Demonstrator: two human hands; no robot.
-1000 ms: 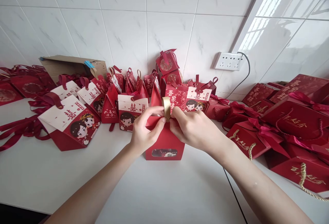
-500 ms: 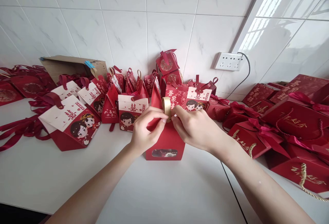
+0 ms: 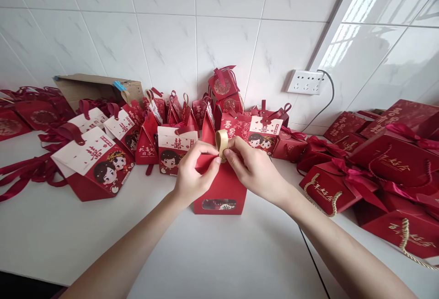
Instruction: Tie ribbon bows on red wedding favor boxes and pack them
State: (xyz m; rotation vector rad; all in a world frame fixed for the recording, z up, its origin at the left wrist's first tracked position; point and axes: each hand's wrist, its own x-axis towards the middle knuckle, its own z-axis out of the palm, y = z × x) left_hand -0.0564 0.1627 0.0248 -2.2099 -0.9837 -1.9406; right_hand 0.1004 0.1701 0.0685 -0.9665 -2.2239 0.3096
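Note:
A red gift box [image 3: 221, 191] with a small oval window low on its front stands upright before me on the white table [image 3: 219, 253]. From its top rises a loop of gold ribbon [image 3: 222, 140]. My left hand [image 3: 196, 166] pinches at the left foot of this loop, thumb against forefinger. On the other side, my right hand [image 3: 255, 164] grips the ribbon between thumb and bent forefinger. Both hands hide part of the box's upper edge, and what fastens the ribbon there is not visible.
Several red and white boxes with ribbon handles, such as a box with cartoon faces [image 3: 98, 166], stand at the left and back. Red boxes with rope handles [image 3: 338, 182] crowd the right. Behind are a cardboard carton [image 3: 99, 91] and a power strip [image 3: 305, 82] on the tiled wall.
My right hand has turned, so its thumb now shows pressed on the ribbon's right side. The loop has tilted and narrowed slightly. My left hand has barely shifted.

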